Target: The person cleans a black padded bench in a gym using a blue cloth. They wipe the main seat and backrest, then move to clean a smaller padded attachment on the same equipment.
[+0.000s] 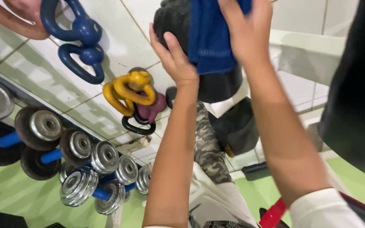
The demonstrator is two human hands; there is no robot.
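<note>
Wiping a black padded part with a blue cloth, partway through by the look of it.

Right hand [248, 31] pressing the blue cloth [210, 38] flat against the black pad [216, 84], fingers spread over the fabric; left hand [174, 57] open, palm bracing the pad's near side, holding nothing. Cloth draped over the upper middle of the pad, lower and left faces uncovered, probably yet to be wiped. Beyond, yellow kettlebells [129, 90] and blue kettlebells [81, 42] on white tile, dumbbells [81, 169] on the green floor.
</note>
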